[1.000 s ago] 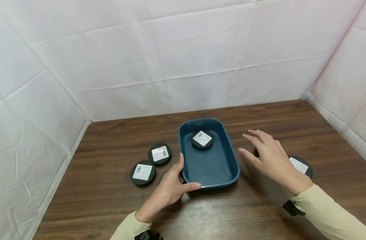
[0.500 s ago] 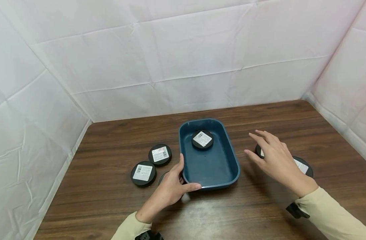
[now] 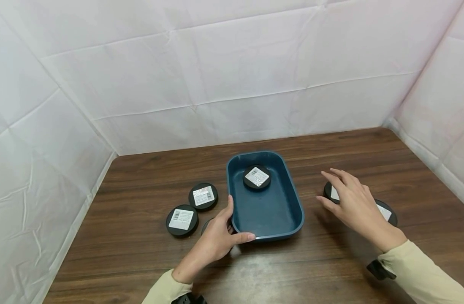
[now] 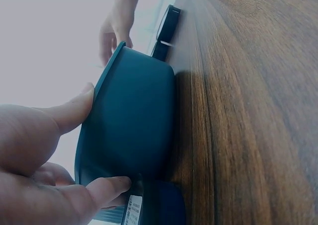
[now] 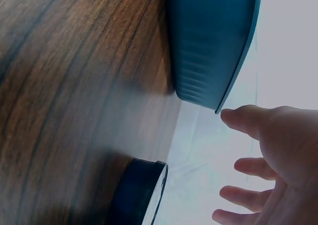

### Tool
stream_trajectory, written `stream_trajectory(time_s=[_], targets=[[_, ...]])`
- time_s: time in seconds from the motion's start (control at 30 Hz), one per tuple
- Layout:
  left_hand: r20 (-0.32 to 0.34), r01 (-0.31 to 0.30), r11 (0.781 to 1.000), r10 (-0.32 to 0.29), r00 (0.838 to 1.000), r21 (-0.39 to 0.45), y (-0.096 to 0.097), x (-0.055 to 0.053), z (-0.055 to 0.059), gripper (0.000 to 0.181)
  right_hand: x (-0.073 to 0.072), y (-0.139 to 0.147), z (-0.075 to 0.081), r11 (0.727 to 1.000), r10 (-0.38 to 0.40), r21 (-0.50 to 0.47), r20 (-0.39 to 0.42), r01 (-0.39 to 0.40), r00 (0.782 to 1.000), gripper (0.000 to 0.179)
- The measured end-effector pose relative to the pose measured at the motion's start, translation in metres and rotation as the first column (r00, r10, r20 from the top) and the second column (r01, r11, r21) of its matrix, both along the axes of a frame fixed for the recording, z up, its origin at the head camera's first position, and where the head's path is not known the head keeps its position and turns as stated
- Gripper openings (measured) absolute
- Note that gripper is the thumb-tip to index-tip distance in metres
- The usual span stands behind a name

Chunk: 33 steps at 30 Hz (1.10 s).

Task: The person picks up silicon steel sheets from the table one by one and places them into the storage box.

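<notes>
My left hand holds the near left corner of a dark blue plastic tray, its thumb on the rim and fingers along the side. Inside the tray, toward the far end, lies a flat round black container with a white label. My right hand hovers, fingers apart, over another black round container; the right wrist view shows a gap between this hand and a container below. One more labelled container is partly hidden behind the right wrist.
Left of the tray lie two more round containers, one farther back and one nearer. Another sits against the tray, mostly covered by the left hand. White sheeting hangs behind the wooden table.
My right hand has shifted to the right, away from the tray and over the container there. The left hand and the tray have stayed in place.
</notes>
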<state>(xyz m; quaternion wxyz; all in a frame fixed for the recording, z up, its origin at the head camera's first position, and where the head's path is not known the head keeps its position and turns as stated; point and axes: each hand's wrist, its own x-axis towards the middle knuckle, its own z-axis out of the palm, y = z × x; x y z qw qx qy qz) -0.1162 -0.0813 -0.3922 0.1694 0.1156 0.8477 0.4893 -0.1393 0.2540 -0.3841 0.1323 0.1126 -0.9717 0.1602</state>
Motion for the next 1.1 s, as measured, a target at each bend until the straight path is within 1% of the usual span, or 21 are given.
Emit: stream_trajectory(time_s=[0.1,0.27,0.57,0.73,0.97,1.1], targets=[[0.000,0.000,1.000,0.000,1.000,-0.001,0.000,0.000,0.001,0.110,-0.001,0.002,-0.001,1.000,-0.002,0.003,-0.018,0.002,1.000,0.066],[-0.002,-0.001,1.000,0.001,1.000,-0.001,0.000,0.000,0.000,0.110,-0.002,0.004,-0.003,1.000,-0.019,-0.004,-0.015,0.019,1.000,0.067],[-0.002,0.000,1.000,0.000,1.000,0.000,0.000,0.000,-0.001,0.110,-0.005,0.014,-0.006,0.998,-0.055,0.009,0.025,0.055,0.998,0.071],[-0.006,-0.003,1.000,0.003,1.000,-0.015,0.000,0.000,0.000,0.110,-0.005,0.018,-0.009,0.998,-0.057,0.025,0.044,0.056,0.997,0.071],[-0.010,0.000,1.000,0.000,1.000,-0.015,0.000,0.000,0.000,0.110,-0.007,0.023,-0.011,0.997,-0.066,0.037,0.058,0.064,0.996,0.073],[-0.007,0.000,1.000,0.000,1.000,-0.014,0.001,0.000,0.000,0.110,-0.009,0.025,-0.012,0.996,-0.079,0.034,0.087,0.077,0.993,0.075]])
